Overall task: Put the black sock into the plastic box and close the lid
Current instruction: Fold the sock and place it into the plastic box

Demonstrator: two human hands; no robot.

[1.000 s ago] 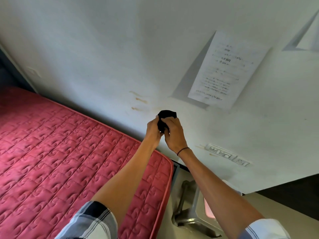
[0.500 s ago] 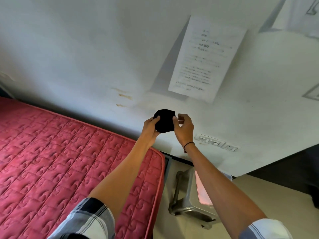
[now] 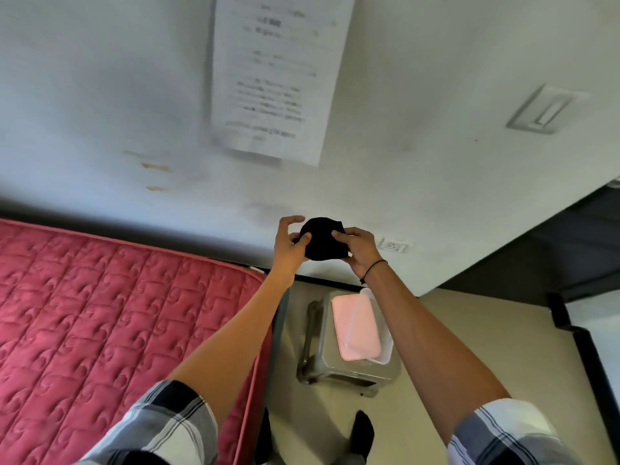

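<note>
A balled-up black sock (image 3: 322, 239) is held up in front of the wall between both hands. My left hand (image 3: 289, 245) pinches its left side with thumb and fingers, some fingers spread. My right hand (image 3: 359, 250) grips its right side; a black band circles that wrist. Below the hands, on a grey metal stool (image 3: 322, 364), stands a clear plastic box (image 3: 385, 344) with a pink lid (image 3: 355, 325) lying on it. The right forearm covers part of the box's right side.
A red quilted mattress (image 3: 110, 323) fills the left. A printed sheet (image 3: 278, 78) hangs on the white wall, with a socket strip (image 3: 394, 245) near the floor. A dark frame (image 3: 577, 333) stands at right. A black-socked foot (image 3: 364, 431) rests on the beige floor.
The view has swung right and down, so the stool and box now show fully. The hands have drawn slightly apart, exposing more of the sock, and sit above the box.
</note>
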